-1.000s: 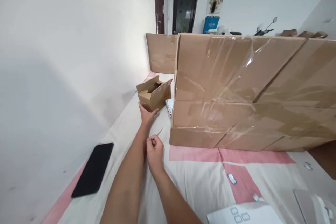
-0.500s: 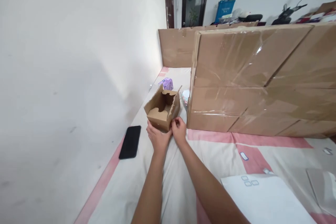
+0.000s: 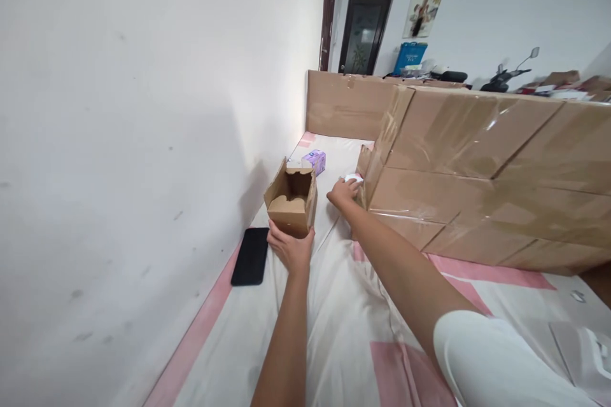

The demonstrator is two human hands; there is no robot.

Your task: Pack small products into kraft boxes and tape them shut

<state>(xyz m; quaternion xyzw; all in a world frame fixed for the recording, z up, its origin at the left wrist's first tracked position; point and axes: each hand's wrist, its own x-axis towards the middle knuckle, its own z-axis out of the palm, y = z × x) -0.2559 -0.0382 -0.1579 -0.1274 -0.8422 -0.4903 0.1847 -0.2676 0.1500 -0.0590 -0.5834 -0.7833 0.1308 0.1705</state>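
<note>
A small brown cardboard box (image 3: 289, 222) with a torn, open top lies on the bed sheet, its inside partly visible. My left hand (image 3: 292, 250) grips its near end, thumb on the right side and fingers on the left. To the right, my right hand (image 3: 344, 192) is closed on a small white packet (image 3: 354, 177) beside the large cardboard. My fingers and the cardboard hide most of this packet, so its exact kind is unclear. Behind the small box sits a purple printed pack (image 3: 315, 161).
A black phone (image 3: 250, 256) lies left of the box, near the white wall (image 3: 143, 140). A large taped cardboard barrier (image 3: 477, 140) stands on the right, with another cardboard panel (image 3: 338, 103) at the back. Pink and white bedding (image 3: 348, 305) spreads below.
My right hand has left the small box's near right corner and reached forward and right to the white packet. My left hand stays on the box. The view has shifted.
</note>
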